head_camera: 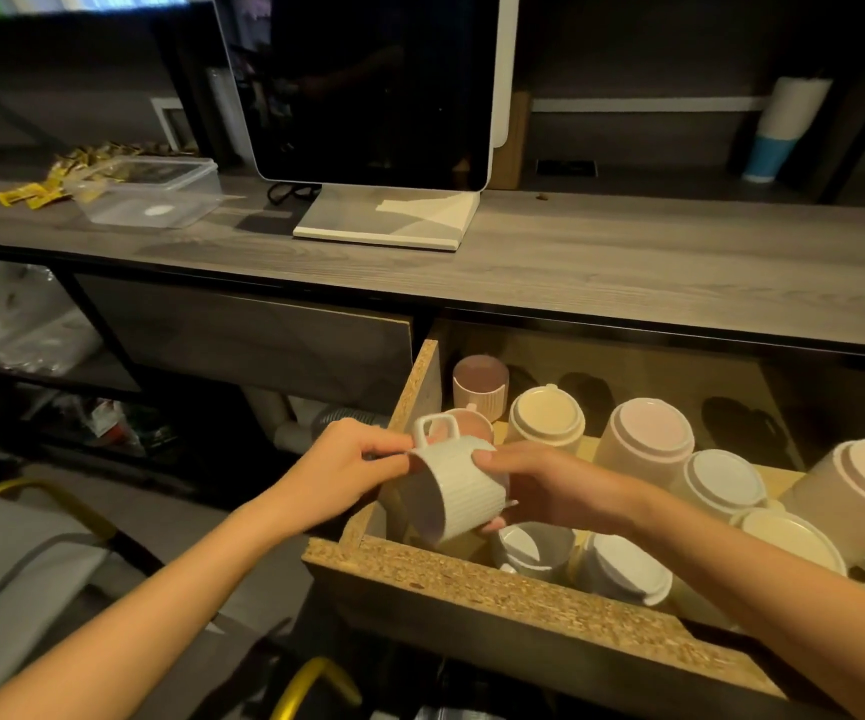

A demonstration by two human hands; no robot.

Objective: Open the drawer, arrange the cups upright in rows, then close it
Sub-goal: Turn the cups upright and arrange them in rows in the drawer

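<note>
The drawer (498, 579) stands pulled open under the counter, full of cups. A white ribbed mug (459, 493) hangs tilted on its side over the drawer's left end, handle up, mouth toward the lower left. My left hand (339, 470) pinches its rim near the handle. My right hand (539, 485) grips its body from the right. Two pink cups (479, 387) stand upright at the back left. Several cups lie upside down to the right, among them a cream one (547, 415) and a pink one (648, 433). A white cup (531, 548) sits upright below the mug.
On the grey counter (627, 262) stand a dark screen on a white stand (383, 220) and a clear plastic box (147, 192) with yellow sachets beside it. A closed drawer front (243, 335) lies left of the open one. A yellow-framed chair (30, 506) is at lower left.
</note>
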